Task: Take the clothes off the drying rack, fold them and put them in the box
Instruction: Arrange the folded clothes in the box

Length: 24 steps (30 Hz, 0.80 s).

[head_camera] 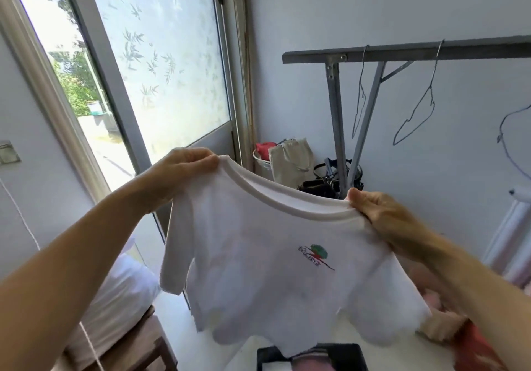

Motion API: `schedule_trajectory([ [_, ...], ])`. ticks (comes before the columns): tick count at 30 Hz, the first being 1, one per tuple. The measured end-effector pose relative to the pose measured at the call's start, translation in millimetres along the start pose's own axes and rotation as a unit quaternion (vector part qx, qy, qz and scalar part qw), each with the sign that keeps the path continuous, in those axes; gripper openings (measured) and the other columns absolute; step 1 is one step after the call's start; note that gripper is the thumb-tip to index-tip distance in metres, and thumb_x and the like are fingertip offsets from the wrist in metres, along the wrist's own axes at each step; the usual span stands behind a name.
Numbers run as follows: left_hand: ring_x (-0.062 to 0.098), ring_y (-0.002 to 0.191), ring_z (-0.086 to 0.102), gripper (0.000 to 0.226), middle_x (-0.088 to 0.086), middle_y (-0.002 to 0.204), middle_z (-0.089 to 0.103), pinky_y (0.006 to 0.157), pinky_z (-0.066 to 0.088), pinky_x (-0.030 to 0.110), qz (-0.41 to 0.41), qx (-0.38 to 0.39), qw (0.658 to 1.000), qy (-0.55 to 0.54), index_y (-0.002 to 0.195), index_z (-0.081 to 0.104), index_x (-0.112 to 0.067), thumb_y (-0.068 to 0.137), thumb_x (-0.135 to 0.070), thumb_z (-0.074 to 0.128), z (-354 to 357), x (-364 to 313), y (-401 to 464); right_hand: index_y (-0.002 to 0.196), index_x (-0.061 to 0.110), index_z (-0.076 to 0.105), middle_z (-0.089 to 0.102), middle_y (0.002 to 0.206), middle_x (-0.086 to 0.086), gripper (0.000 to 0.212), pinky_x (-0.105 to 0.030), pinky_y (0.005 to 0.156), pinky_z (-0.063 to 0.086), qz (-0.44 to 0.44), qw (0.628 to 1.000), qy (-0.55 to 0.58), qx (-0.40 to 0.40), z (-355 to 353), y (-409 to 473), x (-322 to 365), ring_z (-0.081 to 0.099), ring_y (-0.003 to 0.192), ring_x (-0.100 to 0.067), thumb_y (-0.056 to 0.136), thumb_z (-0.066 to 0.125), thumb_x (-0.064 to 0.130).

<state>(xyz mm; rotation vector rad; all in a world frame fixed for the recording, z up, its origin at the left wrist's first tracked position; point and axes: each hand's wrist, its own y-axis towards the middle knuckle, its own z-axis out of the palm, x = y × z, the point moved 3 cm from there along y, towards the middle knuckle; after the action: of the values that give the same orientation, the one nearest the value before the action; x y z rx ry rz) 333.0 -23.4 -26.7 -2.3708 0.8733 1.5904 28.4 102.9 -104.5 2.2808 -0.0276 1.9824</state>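
**White shirt held up by the shoulders, ready for folding**

Head camera: A person holds a small white cotton T-shirt with a green and red chest logo point(275, 258) spread out in the air in front of them. The left hand point(184, 163) pinches one shoulder beside the ribbed collar, and the right hand point(373, 206) pinches the other, both closed tight on the fabric. Held this way, the shirt hangs flat and open, probably so it can be laid down and folded evenly. Behind it stands a grey metal drying rack point(402, 53) with bare wire hangers point(416, 112) on its bar; no clothes are visible on it. Directly below the shirt's hem sits a black box point(355, 352), partly hidden, with folded pink and white fabric inside. A frosted glass door point(172, 54) is at left.
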Motion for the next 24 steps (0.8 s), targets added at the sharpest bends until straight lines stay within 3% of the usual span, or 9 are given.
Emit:
schedule_trajectory([
  [2,0.013,0.067,0.054,0.024,0.001,0.072,0.057,0.058,0.047,0.02,-0.007,-0.019,0.999,-0.038,0.078,0.066,-0.016,0.091,-0.036,0.062,0,8,-3,0.08,-0.003,0.065,0.063,0.069,-0.013,0.078,-0.021,0.05,0.05,-0.028,0.999,-0.015,0.033,-1,2,6,0.061,0.057,-0.017,0.074,0.058,0.074],
  [3,0.014,0.068,0.055,0.023,0.003,0.073,0.057,0.058,0.048,0.021,-0.015,-0.028,0.998,-0.053,0.08,0.065,-0.015,0.091,-0.035,0.059,1,12,-6,0.081,-0.005,0.063,0.064,0.071,-0.014,0.083,-0.022,0.053,0.051,-0.042,0.997,-0.037,0.059,-5,1,11,0.062,0.06,-0.019,0.066,0.064,0.077],
  [6,0.011,0.062,0.057,0.025,0.001,0.069,0.06,0.054,0.05,0.021,-0.037,-0.021,0.998,-0.056,0.073,0.068,-0.02,0.091,-0.034,0.058,5,17,-14,0.084,-0.001,0.066,0.067,0.08,-0.016,0.058,-0.025,0.06,0.053,-0.05,0.99,-0.092,0.099,-23,1,25,0.065,0.07,-0.023,0.066,0.075,0.054],
  [8,0.01,0.058,0.057,0.027,0.001,0.066,0.059,0.054,0.05,0.021,-0.059,-0.005,0.997,-0.04,0.071,0.07,-0.019,0.092,-0.033,0.061,11,18,-19,0.081,0.0,0.067,0.067,0.079,-0.016,0.039,-0.025,0.057,0.054,-0.011,0.996,-0.048,0.079,-32,6,26,0.065,0.068,-0.023,0.074,0.079,0.036],
  [10,0.014,0.059,0.058,0.027,0.006,0.068,0.06,0.058,0.051,0.025,-0.097,-0.026,0.994,-0.049,0.072,0.072,-0.014,0.09,-0.033,0.066,20,22,-19,0.081,0.002,0.069,0.068,0.08,-0.017,0.025,-0.029,0.056,0.056,0.02,0.999,-0.024,0.024,-32,14,18,0.066,0.067,-0.024,0.084,0.071,0.027],
  [13,0.024,0.069,0.058,0.026,0.015,0.077,0.062,0.067,0.05,0.032,-0.155,-0.142,0.969,-0.126,0.081,0.075,-0.003,0.089,-0.027,0.07,48,32,-12,0.077,0.001,0.065,0.063,0.072,-0.017,0.028,-0.032,0.059,0.051,0.032,0.992,-0.039,-0.113,-20,27,2,0.058,0.063,-0.026,0.089,0.068,0.027],
  [15,0.023,0.069,0.053,0.031,0.015,0.076,0.058,0.065,0.045,0.033,-0.151,-0.205,0.957,-0.137,0.085,0.07,0.002,0.094,-0.027,0.065,74,32,-5,0.066,0.009,0.057,0.052,0.059,-0.006,0.031,-0.023,0.05,0.041,0.013,0.985,-0.059,-0.164,-2,30,-1,0.047,0.053,-0.018,0.088,0.07,0.026],
  [18,0.018,0.064,0.055,0.036,0.005,0.07,0.063,0.063,0.048,0.033,-0.107,-0.221,0.968,-0.046,0.082,0.068,-0.004,0.097,-0.036,0.059,108,25,4,0.065,0.012,0.053,0.041,0.052,0.004,0.033,-0.021,0.044,0.032,-0.022,0.988,-0.065,-0.141,28,35,-1,0.035,0.046,-0.009,0.091,0.067,0.027],
  [24,0.015,0.075,0.064,0.023,0.001,0.084,0.069,0.071,0.054,0.034,-0.06,-0.226,0.972,0.005,0.087,0.062,-0.017,0.098,-0.036,0.055,142,9,8,0.08,0.006,0.063,0.057,0.06,0.005,0.023,-0.017,0.051,0.042,-0.051,0.993,-0.038,-0.102,56,41,9,0.049,0.05,-0.001,0.095,0.06,0.023],
])
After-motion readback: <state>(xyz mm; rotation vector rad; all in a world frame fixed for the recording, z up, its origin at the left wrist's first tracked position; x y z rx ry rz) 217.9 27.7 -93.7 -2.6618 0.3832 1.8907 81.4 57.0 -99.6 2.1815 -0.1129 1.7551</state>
